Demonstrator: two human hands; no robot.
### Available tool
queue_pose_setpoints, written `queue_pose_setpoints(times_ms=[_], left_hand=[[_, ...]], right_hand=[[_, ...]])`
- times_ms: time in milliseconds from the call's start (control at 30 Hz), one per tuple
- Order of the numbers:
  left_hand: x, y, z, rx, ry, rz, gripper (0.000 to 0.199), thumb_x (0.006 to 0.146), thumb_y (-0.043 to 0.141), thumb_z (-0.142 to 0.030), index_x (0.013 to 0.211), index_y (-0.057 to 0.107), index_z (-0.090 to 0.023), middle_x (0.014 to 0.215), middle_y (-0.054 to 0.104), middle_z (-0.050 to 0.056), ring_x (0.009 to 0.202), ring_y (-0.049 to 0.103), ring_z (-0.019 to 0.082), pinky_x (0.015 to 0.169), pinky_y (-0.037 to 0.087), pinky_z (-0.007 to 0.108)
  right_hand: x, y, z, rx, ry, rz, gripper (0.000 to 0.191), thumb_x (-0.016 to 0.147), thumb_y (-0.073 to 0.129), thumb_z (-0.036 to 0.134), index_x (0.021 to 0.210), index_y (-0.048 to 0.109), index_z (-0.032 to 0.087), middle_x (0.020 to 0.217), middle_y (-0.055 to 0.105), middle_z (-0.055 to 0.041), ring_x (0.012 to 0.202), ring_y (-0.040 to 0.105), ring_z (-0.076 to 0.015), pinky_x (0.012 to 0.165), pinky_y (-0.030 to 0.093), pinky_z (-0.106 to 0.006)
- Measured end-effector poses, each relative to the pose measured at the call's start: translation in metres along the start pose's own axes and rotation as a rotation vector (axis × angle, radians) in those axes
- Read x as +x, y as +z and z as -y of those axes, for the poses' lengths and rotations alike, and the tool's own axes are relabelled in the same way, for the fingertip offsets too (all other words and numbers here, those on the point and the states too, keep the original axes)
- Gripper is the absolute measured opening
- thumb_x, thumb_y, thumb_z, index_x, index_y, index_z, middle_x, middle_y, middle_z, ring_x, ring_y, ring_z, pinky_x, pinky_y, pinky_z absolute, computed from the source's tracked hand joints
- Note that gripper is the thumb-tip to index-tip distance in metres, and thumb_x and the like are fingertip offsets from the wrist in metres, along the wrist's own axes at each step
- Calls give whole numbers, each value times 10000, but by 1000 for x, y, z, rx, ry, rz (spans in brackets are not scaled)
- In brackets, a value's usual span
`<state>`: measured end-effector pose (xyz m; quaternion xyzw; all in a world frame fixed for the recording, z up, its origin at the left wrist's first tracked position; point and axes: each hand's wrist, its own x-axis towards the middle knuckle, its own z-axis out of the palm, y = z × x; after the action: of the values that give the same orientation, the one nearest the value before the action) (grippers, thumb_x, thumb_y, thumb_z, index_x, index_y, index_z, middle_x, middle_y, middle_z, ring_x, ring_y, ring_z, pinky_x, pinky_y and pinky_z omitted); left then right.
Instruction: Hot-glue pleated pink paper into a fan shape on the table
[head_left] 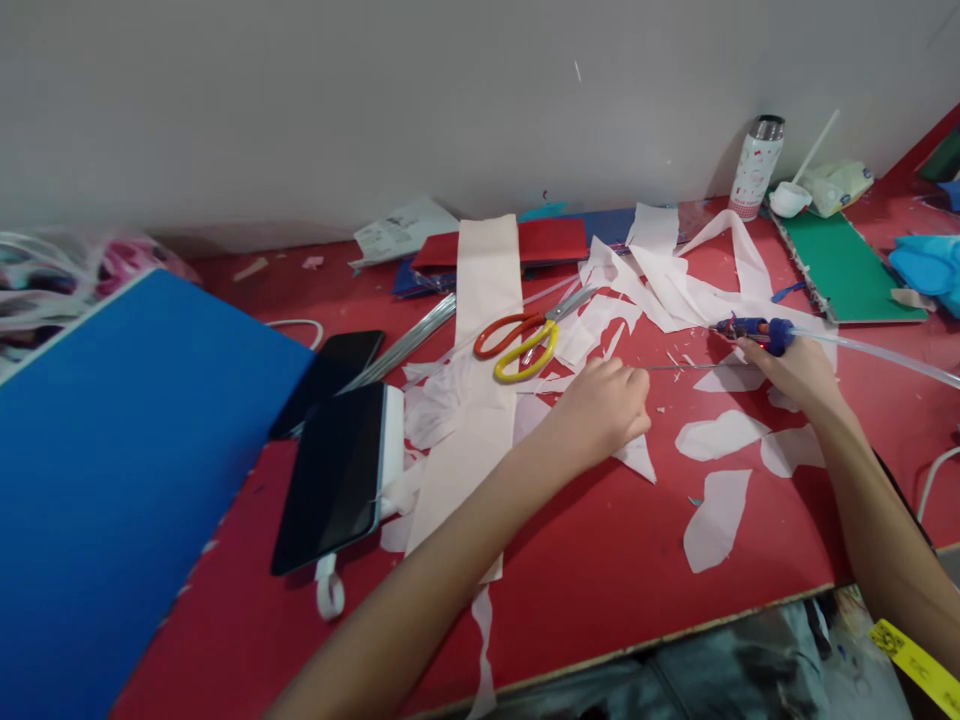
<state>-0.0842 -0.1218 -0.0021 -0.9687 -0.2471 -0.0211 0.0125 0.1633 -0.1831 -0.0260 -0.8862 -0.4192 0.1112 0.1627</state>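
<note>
My left hand [611, 405] is closed in the middle of the table, fingers curled around one end of a thin wire [694, 367] that runs to the right. In my right hand [795, 370] is a blue glue gun [750, 328] with a long clear glue stick [877, 348] out of its back; the nozzle points left, above the wire. White petal-shaped cut pieces [718, 525] lie in front of my right hand. Scissors [525, 345] with one red and one yellow handle rest behind my left hand, on white scraps [600, 320].
At the left stand a large blue board [142, 480] and a dark tablet [334, 475]. A bundle of silvery wires [409, 342] lies beside a long cream strip [480, 400]. A bottle [756, 168] and a green board [855, 265] are at the back right.
</note>
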Motion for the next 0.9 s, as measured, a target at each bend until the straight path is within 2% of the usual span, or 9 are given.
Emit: queue_pose_setpoints(times_ms=[100,167,367,567,733,900], left_hand=[[-28,-3,0,-271,14,-4,134,734,412,-65,687,420,-191,644,498,-9,615,452,140,586,356,257],[-47,0,-3,-335,18,-5,140,753,394,-69,690,405,-194,639,476,-17,612,439,134,579,354,245],[-81,17,-20,-174,76,-136,176,794,368,-47,722,480,-162,695,540,22,654,484,153,624,398,280],[-87,24,-28,-195,127,-250,170,800,403,-28,794,525,-147,913,648,72,840,576,179,763,448,322],[-87,22,-26,-202,121,-303,170,820,395,-42,783,513,-159,1001,664,82,868,597,182,769,462,338],[-85,21,-21,-194,101,-295,154,831,400,-55,781,501,-160,1028,660,84,890,598,182,778,461,338]], right_hand=[[0,1,0,3,-9,-2,628,714,430,729,890,677,179,795,685,-152,739,642,-317,537,403,-342],[0,1,0,8,-24,-4,617,723,430,720,894,680,182,779,685,-145,740,643,-313,546,407,-341],[0,1,0,-10,4,-1,609,723,427,716,904,675,191,796,683,-124,742,644,-296,542,407,-325],[-2,-2,1,2,-4,-16,574,728,466,684,912,678,184,757,682,-120,747,647,-285,575,425,-322],[-4,-3,2,-2,11,-20,571,727,471,678,901,677,175,747,675,-126,743,645,-285,563,415,-322],[-5,-4,3,11,38,7,585,719,456,707,832,676,176,662,651,-112,631,630,-262,515,398,-316]])
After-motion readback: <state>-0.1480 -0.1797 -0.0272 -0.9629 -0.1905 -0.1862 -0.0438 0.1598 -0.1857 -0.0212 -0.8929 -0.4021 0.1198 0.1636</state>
